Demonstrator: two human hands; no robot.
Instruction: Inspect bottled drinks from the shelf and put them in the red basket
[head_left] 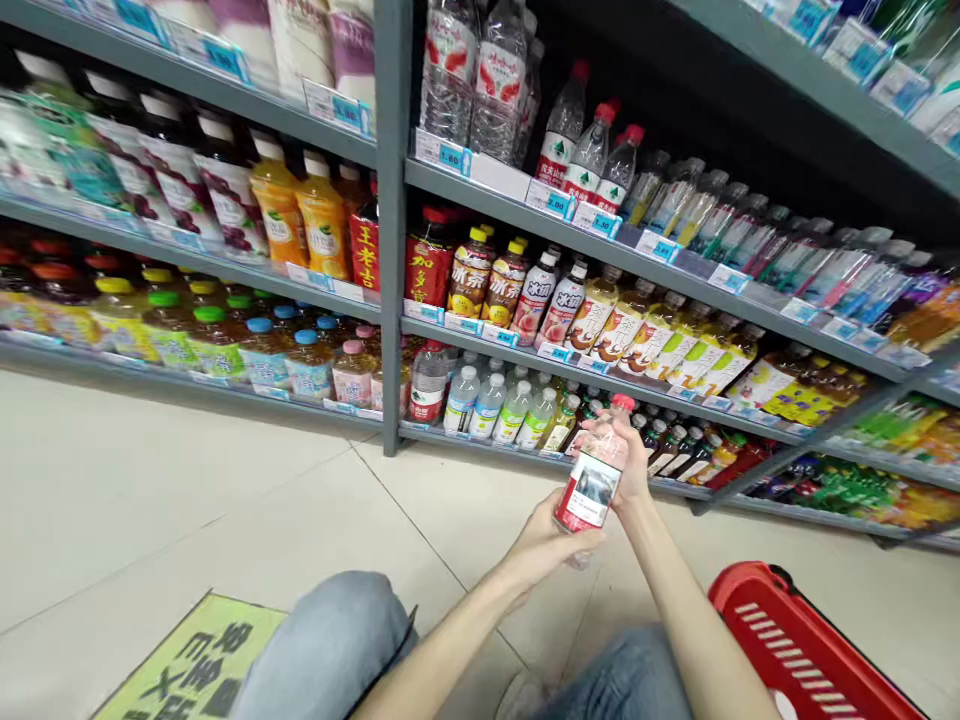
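Between my two hands is a clear water bottle point(592, 480) with a red cap and a red and white label, tilted, with its cap toward the shelves. My left hand point(546, 540) is closed around its lower part. Near the neck, my right hand point(631, 460) grips the upper part, its fingers partly behind the bottle. Just beyond the hands, the bottom shelf carries rows of drinks, among them clear bottles with white caps point(489, 402) and a larger red-capped water bottle point(428, 385).
Grey shelving point(391, 250) full of bottled drinks spans the view, with price tags along its edges. A red shopping basket point(795, 640) stands on the tiled floor point(187, 450) at the lower right. At the lower left lies a yellow-green floor sign point(161, 665), beside my bent knee.
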